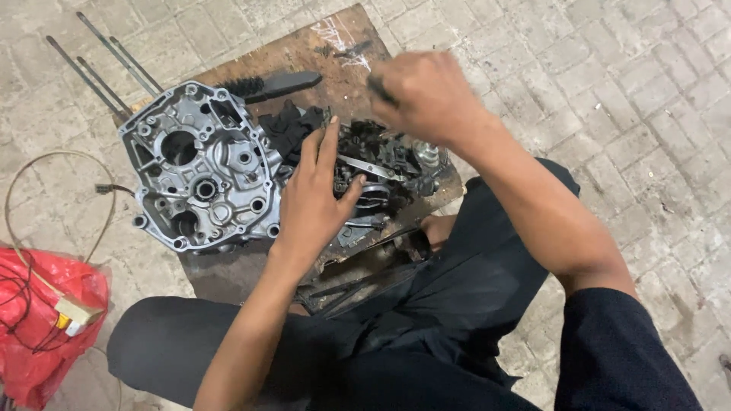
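A silver engine case half lies open-side up on a wooden board. Beside it on the right sits a second, dirtier engine part with gears. My left hand rests flat on that dirty part, fingers spread and pressing down. My right hand hovers above it, blurred, closed around a thin dark tool handle. A black rag lies between the two engine parts.
A black brush lies at the board's far side. Long metal rods stick out at the upper left. A red plastic bag with wires and a cable sits at the lower left. Paving bricks surround the board; my knees flank it.
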